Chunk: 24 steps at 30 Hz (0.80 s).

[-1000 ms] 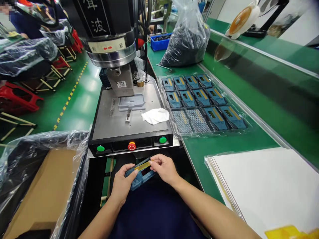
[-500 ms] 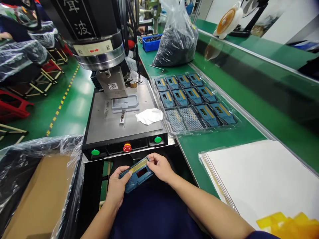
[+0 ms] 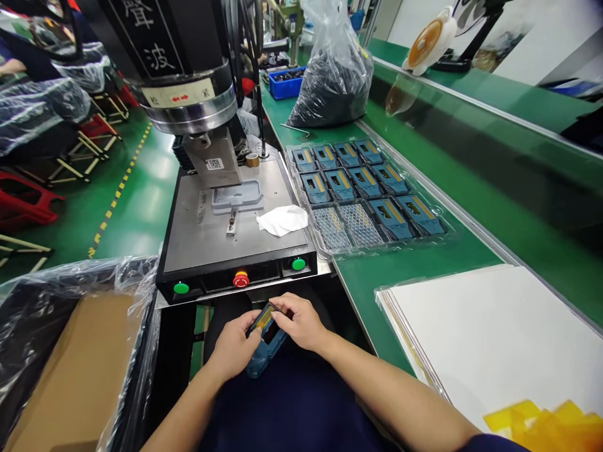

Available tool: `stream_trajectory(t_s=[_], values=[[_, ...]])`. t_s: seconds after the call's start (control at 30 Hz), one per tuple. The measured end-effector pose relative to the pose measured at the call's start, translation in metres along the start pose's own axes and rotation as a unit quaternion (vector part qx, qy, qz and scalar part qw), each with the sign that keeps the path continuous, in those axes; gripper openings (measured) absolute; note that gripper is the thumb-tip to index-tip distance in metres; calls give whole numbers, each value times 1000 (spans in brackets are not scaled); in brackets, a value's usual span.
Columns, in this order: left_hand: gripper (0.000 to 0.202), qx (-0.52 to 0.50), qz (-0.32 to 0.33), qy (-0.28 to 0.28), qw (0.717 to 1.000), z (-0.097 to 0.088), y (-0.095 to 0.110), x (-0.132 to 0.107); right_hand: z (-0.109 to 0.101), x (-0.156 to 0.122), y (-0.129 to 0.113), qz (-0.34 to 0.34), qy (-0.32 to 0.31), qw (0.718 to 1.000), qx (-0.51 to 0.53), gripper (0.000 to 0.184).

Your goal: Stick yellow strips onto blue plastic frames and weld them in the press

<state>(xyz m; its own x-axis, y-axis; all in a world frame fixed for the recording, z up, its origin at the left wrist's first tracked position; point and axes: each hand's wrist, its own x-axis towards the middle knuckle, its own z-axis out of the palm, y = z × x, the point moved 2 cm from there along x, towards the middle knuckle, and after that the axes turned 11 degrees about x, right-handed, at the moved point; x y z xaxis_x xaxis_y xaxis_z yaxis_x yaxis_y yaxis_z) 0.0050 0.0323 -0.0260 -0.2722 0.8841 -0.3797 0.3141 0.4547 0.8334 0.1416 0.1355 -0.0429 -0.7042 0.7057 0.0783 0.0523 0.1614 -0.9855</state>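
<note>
Between my two hands, over my lap, is a blue plastic housing (image 3: 264,359) with a dark window and a yellow strip along one edge. My left hand (image 3: 235,344) grips its left end, thumb on the yellow strip. At the other end my right hand (image 3: 300,321) holds it with thumb and fingers. The housing is tilted, and my fingers hide part of it. Just beyond my hands stands the front of a press machine (image 3: 211,267), with a grey fixture (image 3: 237,196) on its metal plate under the metal horn (image 3: 217,162).
A clear tray (image 3: 330,251) of similar blue housings lies right of the machine. White sheets (image 3: 494,326) with yellow film pieces (image 3: 546,422) lie nearer. A white cloth (image 3: 282,220) rests on the plate. At left is a plastic-lined box (image 3: 80,351); a bag of dark parts (image 3: 330,88) stands behind.
The housing has turned and tipped more steeply in my hands. My left hand has shifted right, closer to my right hand, which has moved slightly left.
</note>
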Motion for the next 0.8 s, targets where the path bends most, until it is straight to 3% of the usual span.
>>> stream_trajectory(t_s=[0.1, 0.17, 0.27, 0.33, 0.53, 0.7, 0.8], values=[[37, -29, -4, -39, 999, 1, 10, 3, 2, 1, -7, -12, -23, 1000, 3, 22], [38, -69, -4, -28, 997, 1, 11, 5, 4, 2, -11, -23, -27, 999, 8, 25], [34, -167, -25, 42, 985, -1, 7, 8, 6, -1, -14, -22, 7, 1000, 1, 39], [33, -251, -50, 107, 961, -4, 2, 9, 8, -5, -17, -25, 15, 999, -34, 57], [30, -408, -62, 214, 885, -10, -1, 8, 28, -15, -32, -86, -66, 972, -207, 96], [31, -454, -54, 245, 855, -12, -2, 7, 41, -10, -34, -96, -70, 947, -300, 85], [35, -460, -43, 230, 857, -15, -4, 5, 35, 1, -38, -129, -85, 942, -299, 78]])
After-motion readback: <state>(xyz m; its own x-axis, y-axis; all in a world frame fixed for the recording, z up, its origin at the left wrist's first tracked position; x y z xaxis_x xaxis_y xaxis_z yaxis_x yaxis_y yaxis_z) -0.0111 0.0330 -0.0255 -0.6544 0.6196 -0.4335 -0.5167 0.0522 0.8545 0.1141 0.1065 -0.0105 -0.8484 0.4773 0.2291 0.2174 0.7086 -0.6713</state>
